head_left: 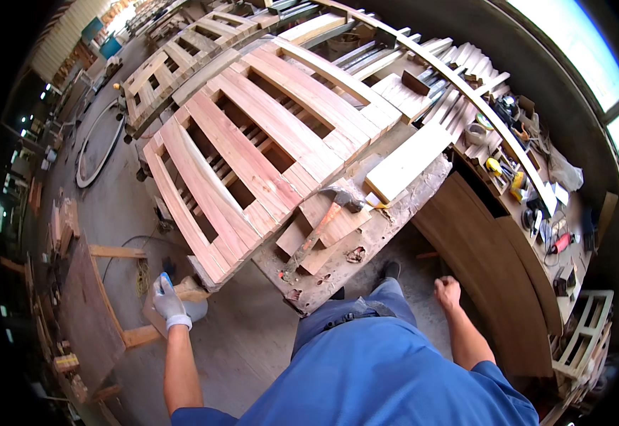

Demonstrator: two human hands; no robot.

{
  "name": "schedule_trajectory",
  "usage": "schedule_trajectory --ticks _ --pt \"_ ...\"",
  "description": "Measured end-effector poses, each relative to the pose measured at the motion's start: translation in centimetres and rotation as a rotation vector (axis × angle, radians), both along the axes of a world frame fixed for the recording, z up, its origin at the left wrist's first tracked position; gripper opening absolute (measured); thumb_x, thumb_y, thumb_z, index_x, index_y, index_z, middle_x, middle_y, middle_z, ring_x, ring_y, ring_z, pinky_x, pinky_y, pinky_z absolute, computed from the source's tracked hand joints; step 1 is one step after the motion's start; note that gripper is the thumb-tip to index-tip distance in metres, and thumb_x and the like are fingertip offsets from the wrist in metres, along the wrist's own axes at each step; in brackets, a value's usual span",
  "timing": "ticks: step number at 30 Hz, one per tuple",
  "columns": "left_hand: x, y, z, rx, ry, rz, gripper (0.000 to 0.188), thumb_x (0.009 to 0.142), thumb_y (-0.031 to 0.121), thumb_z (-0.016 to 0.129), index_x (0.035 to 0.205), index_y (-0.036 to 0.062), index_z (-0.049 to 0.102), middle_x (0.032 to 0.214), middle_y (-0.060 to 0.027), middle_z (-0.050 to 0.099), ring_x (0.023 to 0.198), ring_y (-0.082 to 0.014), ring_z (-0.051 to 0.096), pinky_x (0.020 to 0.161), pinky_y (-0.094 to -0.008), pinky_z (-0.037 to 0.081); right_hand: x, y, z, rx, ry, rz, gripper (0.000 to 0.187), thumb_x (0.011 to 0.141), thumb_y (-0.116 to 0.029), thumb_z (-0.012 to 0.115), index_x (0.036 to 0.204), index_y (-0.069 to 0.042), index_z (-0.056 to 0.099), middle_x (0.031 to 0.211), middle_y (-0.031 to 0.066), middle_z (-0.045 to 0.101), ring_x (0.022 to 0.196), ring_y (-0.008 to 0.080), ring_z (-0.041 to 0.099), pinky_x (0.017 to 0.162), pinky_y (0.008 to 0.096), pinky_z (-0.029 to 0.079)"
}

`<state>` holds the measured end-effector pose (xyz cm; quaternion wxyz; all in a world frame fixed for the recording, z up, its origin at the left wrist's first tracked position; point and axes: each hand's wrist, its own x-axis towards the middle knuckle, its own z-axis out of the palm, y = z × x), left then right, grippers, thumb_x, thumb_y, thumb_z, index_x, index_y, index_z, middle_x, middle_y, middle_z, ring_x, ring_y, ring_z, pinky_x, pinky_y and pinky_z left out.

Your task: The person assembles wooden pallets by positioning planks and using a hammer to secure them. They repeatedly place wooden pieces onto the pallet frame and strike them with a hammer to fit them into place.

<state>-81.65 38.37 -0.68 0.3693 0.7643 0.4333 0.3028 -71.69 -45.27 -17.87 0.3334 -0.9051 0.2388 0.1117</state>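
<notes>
My left hand (170,301), in a white glove with blue at the fingertips, hangs beside the near left corner of a slatted wooden panel (242,160). Its fingers look mostly stretched out, and no held thing shows. Bare and loosely closed, my right hand (448,292) hangs at my right side with nothing visible in it. In front of me, a claw hammer (323,226) with a worn orange handle lies on short wooden boards (348,228). These rest on a rough, stained worktop (401,226), where a pale plank (410,162) also lies, beside the panel.
Another slatted panel (181,60) lies farther back. At the right, a bench (536,238) carries tools, tape rolls and wood strips, with a large curved brown board (476,263) below. A wooden frame (103,284) and a grey bucket (197,310) stand at the left.
</notes>
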Motion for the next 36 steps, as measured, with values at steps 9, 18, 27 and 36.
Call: schedule_trajectory --ticks 9,18,27,36 --pt "2.8 -18.6 3.1 0.682 0.663 0.039 0.081 0.093 0.034 0.081 0.159 0.0019 0.046 0.164 -0.0252 0.044 0.154 -0.0462 0.037 0.131 -0.0523 0.027 25.9 7.9 11.2 -0.177 -0.512 0.463 0.037 0.094 -0.023 0.075 0.125 -0.005 0.068 0.133 0.0195 0.064 0.118 0.0389 0.067 0.100 0.0463 0.055" --pt "19.3 -40.3 -0.5 0.441 0.599 -0.518 0.101 0.079 0.043 0.092 0.159 0.0031 0.047 0.164 -0.0236 0.042 0.157 -0.0449 0.034 0.130 -0.0542 0.028 41.7 10.2 11.8 -0.328 -0.589 0.959 0.063 0.099 -0.038 0.070 0.144 0.004 0.059 0.157 0.0288 0.051 0.146 0.0449 0.047 0.123 0.0525 0.037" --pt "25.0 -43.6 0.4 0.169 0.990 -0.501 0.132 0.069 0.053 0.097 0.173 0.0122 0.026 0.177 -0.0291 0.011 0.157 -0.0483 0.033 0.128 -0.0533 0.034 43.0 12.0 10.5 -0.319 -0.525 1.086 0.080 0.103 -0.054 0.061 0.158 0.002 0.048 0.167 0.0275 0.041 0.160 0.0419 0.029 0.133 0.0536 0.018" --pt "23.9 -45.4 -0.3 0.126 0.911 -0.428 0.117 0.073 0.045 0.096 0.170 0.0162 0.036 0.176 -0.0287 0.017 0.148 -0.0505 0.047 0.122 -0.0509 0.044 42.7 11.9 10.1 -0.272 -0.575 1.070 0.079 0.101 -0.052 0.065 0.157 0.002 0.049 0.166 0.0290 0.041 0.160 0.0429 0.030 0.132 0.0550 0.018"
